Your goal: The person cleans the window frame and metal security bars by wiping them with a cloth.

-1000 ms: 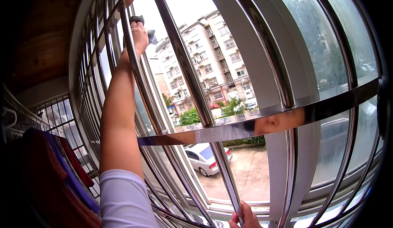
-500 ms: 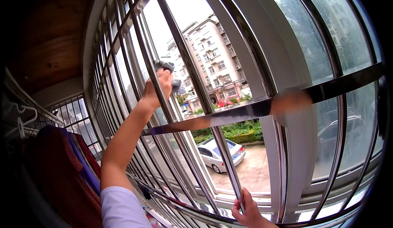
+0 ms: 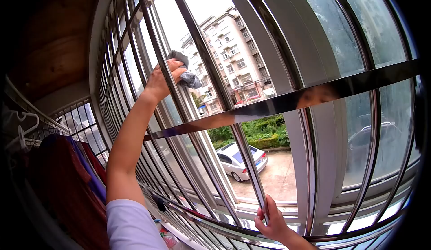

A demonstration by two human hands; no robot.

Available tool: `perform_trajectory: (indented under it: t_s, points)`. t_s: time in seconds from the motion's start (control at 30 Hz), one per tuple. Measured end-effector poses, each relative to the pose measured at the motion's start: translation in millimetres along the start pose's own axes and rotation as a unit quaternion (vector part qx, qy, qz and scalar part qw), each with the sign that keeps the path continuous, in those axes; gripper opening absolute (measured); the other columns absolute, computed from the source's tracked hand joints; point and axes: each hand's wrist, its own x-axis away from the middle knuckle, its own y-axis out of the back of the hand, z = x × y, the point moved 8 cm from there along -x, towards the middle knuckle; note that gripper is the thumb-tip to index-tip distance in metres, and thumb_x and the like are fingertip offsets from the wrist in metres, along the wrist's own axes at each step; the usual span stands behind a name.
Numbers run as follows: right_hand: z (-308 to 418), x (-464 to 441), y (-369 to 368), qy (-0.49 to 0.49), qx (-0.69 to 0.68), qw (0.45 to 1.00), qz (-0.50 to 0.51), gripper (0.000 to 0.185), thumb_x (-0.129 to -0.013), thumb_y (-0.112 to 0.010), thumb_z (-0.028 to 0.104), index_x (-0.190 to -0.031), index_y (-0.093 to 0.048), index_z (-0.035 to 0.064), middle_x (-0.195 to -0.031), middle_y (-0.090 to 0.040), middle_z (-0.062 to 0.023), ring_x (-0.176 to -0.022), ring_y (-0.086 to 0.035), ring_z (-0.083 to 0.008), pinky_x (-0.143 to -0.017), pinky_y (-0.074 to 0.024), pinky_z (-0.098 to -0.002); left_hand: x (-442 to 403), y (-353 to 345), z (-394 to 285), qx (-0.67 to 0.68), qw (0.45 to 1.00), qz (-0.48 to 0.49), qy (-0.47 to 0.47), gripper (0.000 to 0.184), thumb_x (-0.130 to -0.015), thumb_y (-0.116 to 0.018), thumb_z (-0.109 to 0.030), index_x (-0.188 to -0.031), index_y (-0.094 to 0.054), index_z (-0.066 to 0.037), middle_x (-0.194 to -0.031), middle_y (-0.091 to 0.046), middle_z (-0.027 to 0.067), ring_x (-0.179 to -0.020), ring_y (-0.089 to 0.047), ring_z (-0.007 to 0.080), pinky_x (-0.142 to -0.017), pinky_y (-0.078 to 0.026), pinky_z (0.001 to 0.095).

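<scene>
My left hand [image 3: 162, 80] reaches up and through the vertical metal bars, its fingers closed on a crumpled grey cloth [image 3: 178, 57]. The cloth lies beyond the bars, beside the upright window frame [image 3: 158, 25]; whether it touches the frame I cannot tell. Low in the view, my right hand [image 3: 274, 223] is wrapped round the lower part of a shiny vertical bar [image 3: 249, 169]. Between the two hands runs a flat horizontal metal rail [image 3: 251, 110], which mirrors parts of the scene.
Frosted-looking window panes [image 3: 372, 30] stand behind the bars at right. Clothes [image 3: 67, 178] and a white hanger [image 3: 22, 126] hang at left. Outside are a white car [image 3: 238, 160], hedges [image 3: 269, 137] and an apartment building [image 3: 233, 57].
My left hand and the cloth have shifted a little up and left beside the window frame. The view has tilted slightly. My right hand keeps its hold on the bar.
</scene>
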Motion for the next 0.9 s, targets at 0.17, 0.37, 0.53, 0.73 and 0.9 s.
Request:
perform_trajectory:
  t_s: [0.17, 0.37, 0.53, 0.73, 0.9]
  points:
    - [2.9, -0.7, -0.6, 0.017, 0.030, 0.999, 0.005, 0.075, -0.079, -0.063, 0.003, -0.140, -0.021, -0.0003, -0.084, -0.054, -0.0066, -0.069, -0.056, -0.0120, -0.064, -0.0490, -0.0259, 13.5, -3.4, -31.5, 0.058, 0.994, 0.047, -0.076, 0.031, -0.069, -0.067, -0.001, -0.099, -0.069, -0.011, -0.106, -0.063, 0.0030, -0.106, -0.055, 0.0235, -0.094, -0.045, 0.0353]
    - [3.4, -1.1, -0.3, 0.025, 0.028, 0.999, 0.004, 0.076, -0.079, -0.062, 0.002, -0.141, -0.018, -0.0006, -0.083, -0.053, -0.0068, -0.069, -0.055, -0.0119, -0.063, -0.0486, -0.0262, 40.3, -19.5, -80.5, 0.228, 0.945, 0.211, -0.102, 0.025, -0.071, -0.065, -0.008, -0.093, -0.072, -0.016, -0.106, -0.063, -0.0034, -0.110, -0.052, 0.0157, -0.106, -0.029, 0.0372]
    - [3.9, -2.0, -1.5, 0.030, 0.028, 0.999, -0.004, 0.076, -0.079, -0.062, 0.001, -0.141, -0.019, 0.0001, -0.081, -0.052, -0.0062, -0.067, -0.053, -0.0113, -0.061, -0.0474, -0.0260, 34.8, -23.5, -77.7, 0.187, 0.946, 0.246, -0.101, 0.024, -0.070, -0.068, -0.011, -0.091, -0.072, -0.020, -0.107, -0.062, -0.0050, -0.112, -0.051, 0.0148, -0.109, -0.025, 0.0403]
    - [5.4, -2.9, -0.4, 0.027, 0.022, 0.999, -0.002, 0.075, -0.079, -0.061, 0.000, -0.141, -0.020, -0.0005, -0.083, -0.053, -0.0082, -0.068, -0.055, -0.0137, -0.062, -0.0487, -0.0274, 33.9, -5.4, -59.6, 0.097, 0.990, 0.064, -0.076, 0.020, -0.073, -0.064, -0.003, -0.086, -0.071, -0.017, -0.097, -0.065, -0.0010, -0.104, -0.057, 0.0194, -0.101, -0.039, 0.0399]
    - [1.7, -0.8, -2.1, 0.025, 0.027, 0.999, -0.005, 0.076, -0.078, -0.062, 0.001, -0.141, -0.020, 0.0000, -0.082, -0.054, -0.0068, -0.067, -0.056, -0.0122, -0.062, -0.0483, -0.0265, 25.4, 9.7, -29.5, 0.090, 0.995, -0.010, 0.045, 0.021, -0.075, -0.064, -0.002, -0.093, -0.071, -0.013, -0.105, -0.064, 0.0041, -0.097, -0.061, 0.0256, -0.085, -0.051, 0.0364]
